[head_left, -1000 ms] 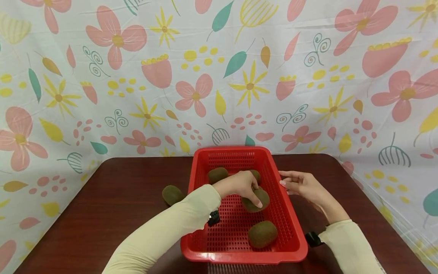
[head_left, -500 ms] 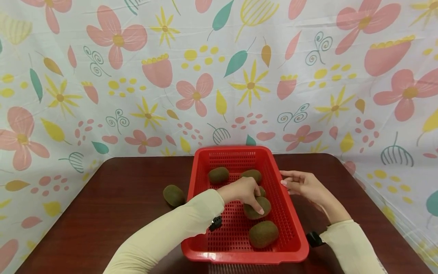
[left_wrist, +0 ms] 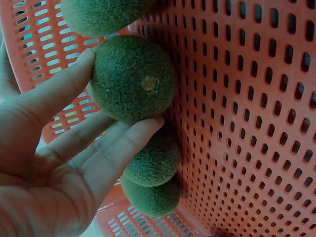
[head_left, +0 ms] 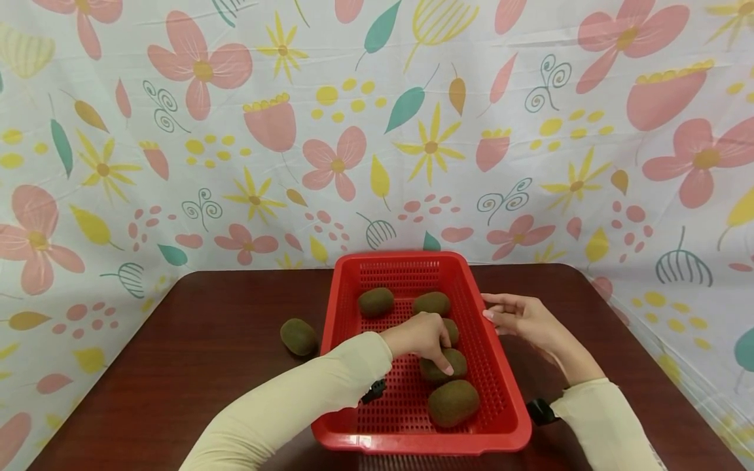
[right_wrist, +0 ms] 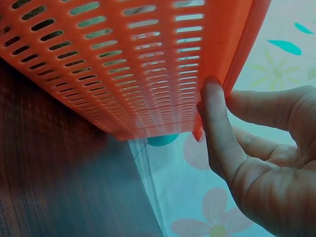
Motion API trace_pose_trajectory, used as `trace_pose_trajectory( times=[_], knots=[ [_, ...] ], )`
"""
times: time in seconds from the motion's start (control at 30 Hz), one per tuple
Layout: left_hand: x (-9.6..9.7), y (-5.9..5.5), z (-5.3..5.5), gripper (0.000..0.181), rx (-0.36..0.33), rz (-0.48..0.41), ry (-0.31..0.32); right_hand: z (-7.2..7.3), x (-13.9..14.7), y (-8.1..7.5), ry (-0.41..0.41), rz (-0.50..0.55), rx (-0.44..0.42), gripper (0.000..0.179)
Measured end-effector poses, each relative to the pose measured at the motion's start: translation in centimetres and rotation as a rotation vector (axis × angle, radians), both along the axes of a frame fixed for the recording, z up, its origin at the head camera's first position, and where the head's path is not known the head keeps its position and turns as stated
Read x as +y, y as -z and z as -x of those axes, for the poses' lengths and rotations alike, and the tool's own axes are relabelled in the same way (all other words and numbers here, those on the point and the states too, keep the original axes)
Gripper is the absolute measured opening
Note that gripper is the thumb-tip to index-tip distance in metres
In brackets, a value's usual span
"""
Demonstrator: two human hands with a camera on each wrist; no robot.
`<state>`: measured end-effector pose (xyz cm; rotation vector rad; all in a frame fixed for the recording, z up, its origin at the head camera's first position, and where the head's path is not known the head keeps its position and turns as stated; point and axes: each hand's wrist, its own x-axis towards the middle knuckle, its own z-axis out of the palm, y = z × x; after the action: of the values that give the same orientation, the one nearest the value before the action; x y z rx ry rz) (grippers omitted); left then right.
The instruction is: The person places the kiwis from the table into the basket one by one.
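Note:
My left hand (head_left: pixel 419 337) reaches into the red plastic basket (head_left: pixel 421 441) and grips a brown, fuzzy kiwi (head_left: pixel 438 369) between thumb and fingers. In the left wrist view the thumb lies on one side of this kiwi (left_wrist: pixel 133 79), with fingertips under the other. Another kiwi (head_left: pixel 452 403) sits just nearer along the right wall. Two more, a half-hidden kiwi (head_left: pixel 451 332) and a farther kiwi (head_left: pixel 432 303), continue that row. My right hand (head_left: pixel 524 324) pinches the basket's right rim from outside; in the right wrist view the fingertips (right_wrist: pixel 215 91) meet at the lip.
Farther left inside the basket lies a kiwi (head_left: pixel 376 302). Outside, on the dark wooden table (head_left: pixel 224 314), another kiwi (head_left: pixel 298 337) rests by the left wall. A flower-printed cloth (head_left: pixel 353 131) hangs behind and beside the table.
My left hand has moved the gripped kiwi nearer along the basket's right side, close to the nearest kiwi. Kiwis behind it have come into view. My right hand stays at the rim.

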<state>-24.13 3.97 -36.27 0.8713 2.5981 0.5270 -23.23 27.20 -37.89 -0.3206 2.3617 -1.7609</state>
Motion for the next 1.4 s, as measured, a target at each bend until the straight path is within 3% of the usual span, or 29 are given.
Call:
trace_pose_trajectory(
  times=[0.33, 0.57, 0.83, 0.97, 1.17, 1.4],
  knots=[
    [-0.3, -1.1, 0.0, 0.041, -0.108, 0.002, -0.064, 0.0, 0.0, 0.2, 0.000, -0.008, 0.009, 0.058],
    [-1.4, -2.9, 0.6, 0.036, -0.023, -0.001, -0.022, -0.2, 0.1, 0.1, 0.000, -0.001, 0.000, 0.059],
    [-4.0, -5.3, 1.4, 0.031, -0.041, -0.177, -0.063, -0.3, 0.2, 0.0, -0.011, 0.005, 0.004, 0.059],
    [-5.9, -6.2, 1.8, 0.030, -0.063, -0.282, -0.111, -0.2, 0.2, 0.0, -0.011, 0.001, 0.007, 0.058],
    [-9.0, -7.1, 2.2, 0.031, -0.072, -0.394, -0.235, -0.1, 0.1, 0.1, -0.011, -0.001, 0.010, 0.058],
    [-13.2, -7.1, 3.0, 0.032, -0.073, -0.487, -0.368, -0.1, 0.1, 0.0, -0.010, -0.002, 0.011, 0.058]
  ],
)
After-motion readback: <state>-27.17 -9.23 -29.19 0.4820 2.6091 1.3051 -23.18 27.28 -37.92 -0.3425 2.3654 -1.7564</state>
